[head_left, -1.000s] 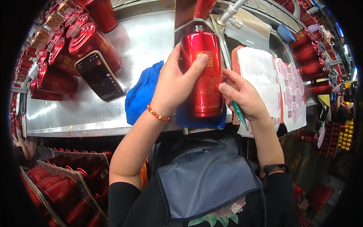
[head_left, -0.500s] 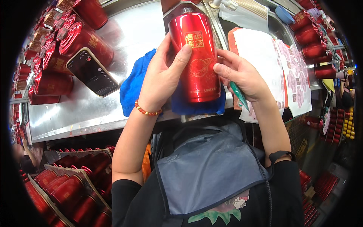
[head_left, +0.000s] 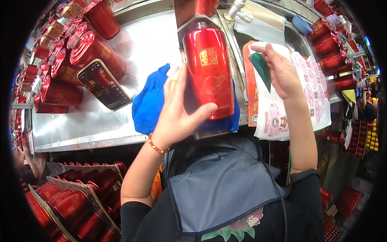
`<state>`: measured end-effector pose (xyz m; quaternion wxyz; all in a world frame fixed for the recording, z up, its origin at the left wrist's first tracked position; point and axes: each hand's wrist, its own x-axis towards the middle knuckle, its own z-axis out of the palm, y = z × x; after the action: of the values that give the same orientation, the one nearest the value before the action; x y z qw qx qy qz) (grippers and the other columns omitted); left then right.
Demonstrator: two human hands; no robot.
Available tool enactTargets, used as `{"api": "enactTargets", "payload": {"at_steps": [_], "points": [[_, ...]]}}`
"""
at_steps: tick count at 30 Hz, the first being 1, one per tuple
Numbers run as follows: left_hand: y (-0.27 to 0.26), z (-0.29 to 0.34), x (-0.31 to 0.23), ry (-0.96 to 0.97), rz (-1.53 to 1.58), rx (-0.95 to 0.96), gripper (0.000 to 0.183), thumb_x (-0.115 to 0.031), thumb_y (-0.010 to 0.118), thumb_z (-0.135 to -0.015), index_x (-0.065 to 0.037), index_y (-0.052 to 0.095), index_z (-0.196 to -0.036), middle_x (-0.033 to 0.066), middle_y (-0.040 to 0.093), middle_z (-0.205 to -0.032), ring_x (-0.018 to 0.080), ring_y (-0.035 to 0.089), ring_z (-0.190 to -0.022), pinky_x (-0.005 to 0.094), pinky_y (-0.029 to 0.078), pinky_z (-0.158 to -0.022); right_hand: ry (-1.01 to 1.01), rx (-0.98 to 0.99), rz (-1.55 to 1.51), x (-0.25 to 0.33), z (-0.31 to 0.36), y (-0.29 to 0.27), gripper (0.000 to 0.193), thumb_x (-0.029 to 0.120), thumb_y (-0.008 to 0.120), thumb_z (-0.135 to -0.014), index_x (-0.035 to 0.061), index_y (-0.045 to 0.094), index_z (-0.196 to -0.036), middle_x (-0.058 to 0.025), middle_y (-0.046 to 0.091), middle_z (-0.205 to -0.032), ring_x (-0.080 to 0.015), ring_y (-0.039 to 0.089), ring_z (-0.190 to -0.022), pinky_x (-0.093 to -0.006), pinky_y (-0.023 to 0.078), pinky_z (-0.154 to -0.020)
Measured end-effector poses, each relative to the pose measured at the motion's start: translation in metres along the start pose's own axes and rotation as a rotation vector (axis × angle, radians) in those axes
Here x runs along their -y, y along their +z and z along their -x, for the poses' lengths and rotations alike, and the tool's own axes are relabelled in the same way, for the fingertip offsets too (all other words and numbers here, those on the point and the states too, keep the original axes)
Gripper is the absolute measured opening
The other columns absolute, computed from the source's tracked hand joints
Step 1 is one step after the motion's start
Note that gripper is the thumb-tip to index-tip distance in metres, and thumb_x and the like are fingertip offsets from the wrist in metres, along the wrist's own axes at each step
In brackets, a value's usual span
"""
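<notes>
A shiny red bottle (head_left: pixel 210 76) with gold printing lies on a blue cloth (head_left: pixel 149 109), its bare metallic neck pointing away from me. My left hand (head_left: pixel 174 109) is at its left side, fingers stretched out and thumb spread over the bottle's lower end; whether it presses on the bottle I cannot tell. My right hand (head_left: pixel 282 72) has a flat, pointed green scraper (head_left: pixel 262 70) between its fingers, above white sheets (head_left: pixel 268 109) printed with pink label shapes. Under these sheets an orange-red sheet (head_left: pixel 250 103) shows at the left edge.
A phone (head_left: pixel 104 84) leans against several red bottles (head_left: pixel 96 48) on the steel counter (head_left: pixel 88 125). Behind the sheets is a sink with a tap (head_left: pixel 236 10) and a blue bowl (head_left: pixel 301 24). Crates of red bottles (head_left: pixel 72 201) stand below left.
My right hand has left the bottle and moved right, over the sheets, with the scraper. My left hand has loosened from the bottle and shifted down, its fingers now straight.
</notes>
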<state>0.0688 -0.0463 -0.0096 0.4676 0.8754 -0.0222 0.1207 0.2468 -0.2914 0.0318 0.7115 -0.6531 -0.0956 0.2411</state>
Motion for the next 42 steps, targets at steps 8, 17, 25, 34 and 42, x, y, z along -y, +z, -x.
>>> {"api": "enactTargets", "payload": {"at_steps": [8, 17, 25, 34, 42], "points": [[0.013, 0.002, -0.006, -0.035, 0.065, -0.042, 0.103, -0.036, 0.080, -0.088, 0.006, 0.019, -0.159, 0.0273, 0.034, -0.155, 0.0411, 0.027, -0.146, 0.0489, 0.022, -0.122, -0.359, 0.479, 0.573, 0.065, 0.018, 0.083, 0.033, 0.002, 0.073, -0.087, 0.0000, 0.070, -0.120, -0.0066, 0.073, -0.105, -0.0141, 0.069, -0.099, -0.0303, 0.057, -0.089], [0.018, 0.003, -0.006, -0.039, 0.081, -0.068, 0.101, -0.031, 0.080, -0.087, 0.005, 0.019, -0.159, 0.0260, 0.034, -0.155, 0.0401, 0.027, -0.146, 0.0482, 0.021, -0.121, -0.723, 0.449, 0.863, 0.073, -0.009, 0.092, 0.026, 0.007, 0.072, -0.090, 0.0024, 0.073, -0.115, -0.0074, 0.075, -0.091, -0.0109, 0.069, -0.081, -0.0226, 0.055, -0.073], [0.019, 0.002, -0.006, -0.054, 0.116, -0.057, 0.100, -0.028, 0.080, -0.087, 0.005, 0.019, -0.159, 0.0230, 0.035, -0.156, 0.0374, 0.029, -0.145, 0.0471, 0.023, -0.121, -0.360, 0.199, 0.395, 0.014, 0.013, 0.046, 0.023, 0.015, 0.077, -0.088, 0.0016, 0.075, -0.107, -0.0039, 0.073, -0.090, -0.0107, 0.069, -0.079, -0.0266, 0.056, -0.072], [0.015, 0.004, 0.005, -0.029, 0.096, -0.030, 0.117, -0.042, 0.086, -0.078, 0.004, 0.017, -0.160, 0.0221, 0.035, -0.156, 0.0372, 0.031, -0.144, 0.0476, 0.024, -0.120, -0.185, 0.027, 0.393, 0.011, 0.034, 0.020, 0.025, 0.012, 0.077, -0.090, -0.0001, 0.075, -0.112, -0.0037, 0.074, -0.094, -0.0085, 0.067, -0.085, -0.0237, 0.055, -0.078], [0.010, -0.005, -0.012, 0.056, -0.139, 0.005, 0.134, -0.033, 0.094, -0.065, 0.010, 0.008, -0.158, 0.0304, 0.038, -0.149, 0.0464, 0.039, -0.137, 0.0509, 0.031, -0.117, -0.455, 0.184, 0.512, 0.031, 0.031, 0.023, 0.024, 0.006, 0.077, -0.089, 0.0000, 0.075, -0.111, -0.0031, 0.072, -0.092, -0.0091, 0.066, -0.084, -0.0237, 0.055, -0.074]]}}
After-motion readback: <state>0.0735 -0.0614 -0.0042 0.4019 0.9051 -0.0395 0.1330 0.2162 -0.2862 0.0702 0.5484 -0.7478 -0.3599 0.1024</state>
